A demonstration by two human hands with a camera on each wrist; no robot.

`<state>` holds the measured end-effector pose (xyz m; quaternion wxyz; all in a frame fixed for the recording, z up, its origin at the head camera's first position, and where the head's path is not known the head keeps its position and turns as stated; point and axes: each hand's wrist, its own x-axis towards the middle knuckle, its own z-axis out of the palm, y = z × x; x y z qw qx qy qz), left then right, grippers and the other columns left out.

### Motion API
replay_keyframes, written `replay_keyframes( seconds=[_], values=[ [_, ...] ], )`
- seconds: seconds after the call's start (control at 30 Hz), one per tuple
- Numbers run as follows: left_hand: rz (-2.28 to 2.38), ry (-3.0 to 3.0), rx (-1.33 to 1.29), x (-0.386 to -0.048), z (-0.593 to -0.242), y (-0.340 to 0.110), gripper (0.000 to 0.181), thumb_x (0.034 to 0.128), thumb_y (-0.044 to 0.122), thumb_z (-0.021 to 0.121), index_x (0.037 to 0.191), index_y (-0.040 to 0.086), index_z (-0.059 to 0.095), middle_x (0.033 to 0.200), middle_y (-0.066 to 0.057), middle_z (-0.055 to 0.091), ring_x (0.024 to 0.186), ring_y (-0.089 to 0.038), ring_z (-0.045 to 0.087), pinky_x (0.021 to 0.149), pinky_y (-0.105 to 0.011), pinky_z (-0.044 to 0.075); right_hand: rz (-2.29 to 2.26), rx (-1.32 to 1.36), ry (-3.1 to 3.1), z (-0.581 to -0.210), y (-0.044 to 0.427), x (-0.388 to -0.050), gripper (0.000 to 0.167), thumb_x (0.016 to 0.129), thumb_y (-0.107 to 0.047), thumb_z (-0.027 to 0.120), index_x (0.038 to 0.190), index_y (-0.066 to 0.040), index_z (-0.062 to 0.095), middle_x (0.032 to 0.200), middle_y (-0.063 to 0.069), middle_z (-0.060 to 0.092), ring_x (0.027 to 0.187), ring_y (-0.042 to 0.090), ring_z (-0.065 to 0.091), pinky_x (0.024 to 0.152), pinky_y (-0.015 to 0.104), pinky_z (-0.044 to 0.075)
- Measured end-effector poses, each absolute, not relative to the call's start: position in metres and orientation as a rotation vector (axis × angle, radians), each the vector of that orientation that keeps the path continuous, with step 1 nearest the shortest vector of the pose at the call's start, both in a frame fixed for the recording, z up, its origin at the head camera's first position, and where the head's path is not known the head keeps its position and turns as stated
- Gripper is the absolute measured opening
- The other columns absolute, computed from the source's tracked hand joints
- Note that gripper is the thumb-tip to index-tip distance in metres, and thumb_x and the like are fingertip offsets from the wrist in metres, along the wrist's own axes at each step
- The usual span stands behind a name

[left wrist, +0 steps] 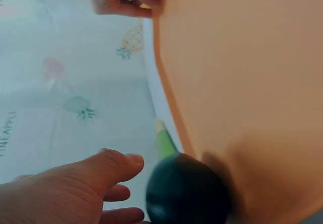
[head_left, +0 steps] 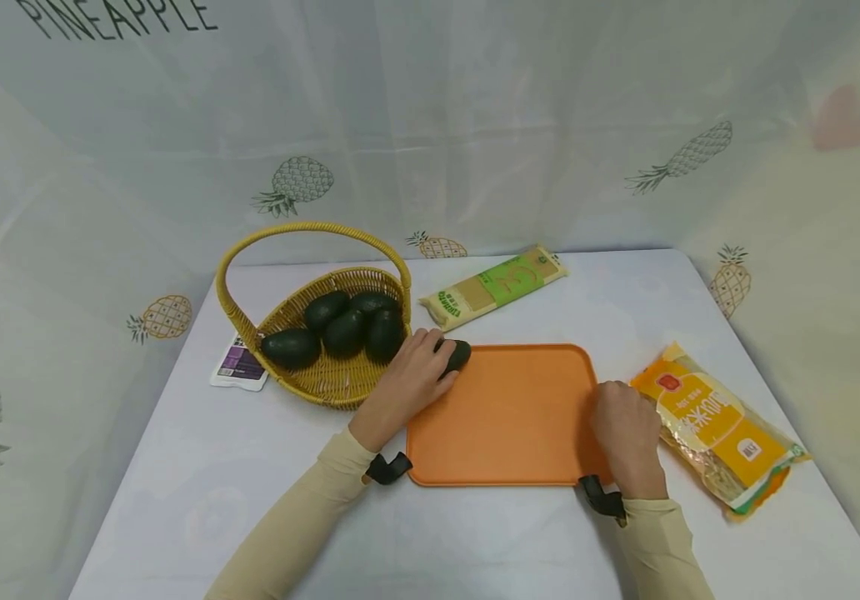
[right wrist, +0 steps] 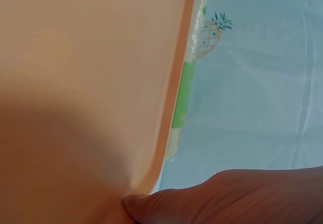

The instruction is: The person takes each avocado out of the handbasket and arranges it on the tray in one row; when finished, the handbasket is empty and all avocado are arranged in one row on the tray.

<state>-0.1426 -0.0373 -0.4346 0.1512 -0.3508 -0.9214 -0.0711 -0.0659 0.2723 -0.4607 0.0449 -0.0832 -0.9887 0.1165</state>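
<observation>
A dark green avocado (head_left: 459, 356) lies at the far left corner of the orange tray (head_left: 501, 417). My left hand (head_left: 417, 375) is right beside this avocado. In the left wrist view, the thumb and fingertips stand spread to one side of the avocado (left wrist: 186, 191), not wrapped round it; whether a fingertip touches it is hard to tell. My right hand (head_left: 627, 433) grips the tray's right edge. The right wrist view shows its thumb (right wrist: 146, 207) pressed on the rim near a corner, while its other fingers are hidden.
A yellow wicker basket (head_left: 317, 392) with a tall handle holds several avocados, left of the tray. Under its left side lies a purple-and-white packet (head_left: 241, 367). Behind the tray lies a green-labelled noodle packet (head_left: 501, 287). An orange-and-yellow food bag (head_left: 715, 425) lies to the right.
</observation>
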Motion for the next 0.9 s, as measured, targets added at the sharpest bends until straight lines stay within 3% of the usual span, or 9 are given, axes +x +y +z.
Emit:
replay_keyframes(
  seconds=[0.27, 0.37, 0.57, 0.9],
  values=[
    [-0.282, -2.585, -0.95, -0.141, -0.411, -0.05, 0.021, 0.097, 0.022, 0.08, 0.108, 0.005, 0.074, 0.098, -0.01, 0.066, 0.091, -0.025, 0.059, 0.08, -0.036, 0.056, 0.358, -0.257, -3.029, -0.462, 0.274, -0.067, 0.017, 0.093, 0.006, 0.055, 0.085, 0.014, 0.068, 0.077, 0.032, 0.067, 0.061, 0.047, 0.064, 0.05, 0.059, 0.053],
    [-0.308, -2.602, -0.903, -0.142, -0.404, -0.058, 0.018, 0.0949, 0.016, 0.081, 0.105, 0.004, 0.073, 0.095, -0.01, 0.064, 0.09, -0.026, 0.058, 0.08, -0.037, 0.056, 0.359, -0.259, -3.024, -0.462, 0.274, -0.066, 0.018, 0.093, 0.007, 0.054, 0.084, 0.014, 0.068, 0.077, 0.032, 0.067, 0.061, 0.049, 0.064, 0.05, 0.06, 0.053],
    [-0.357, -2.646, -0.825, -0.146, -0.401, -0.073, 0.017, 0.0922, 0.006, 0.079, 0.108, 0.003, 0.073, 0.098, -0.012, 0.067, 0.094, -0.029, 0.059, 0.084, -0.038, 0.057, 0.345, -0.25, -3.022, -0.461, 0.274, -0.067, 0.017, 0.093, 0.007, 0.054, 0.085, 0.014, 0.068, 0.077, 0.032, 0.066, 0.06, 0.048, 0.064, 0.049, 0.058, 0.053],
    [-0.307, -2.698, -0.724, -0.155, -0.408, -0.087, 0.028, 0.0953, 0.009, 0.077, 0.121, -0.001, 0.072, 0.11, -0.019, 0.07, 0.098, -0.036, 0.061, 0.084, -0.045, 0.06, 0.352, -0.254, -3.033, -0.463, 0.275, -0.068, 0.017, 0.093, 0.007, 0.054, 0.086, 0.014, 0.068, 0.078, 0.032, 0.067, 0.062, 0.048, 0.064, 0.049, 0.059, 0.052]
  ],
)
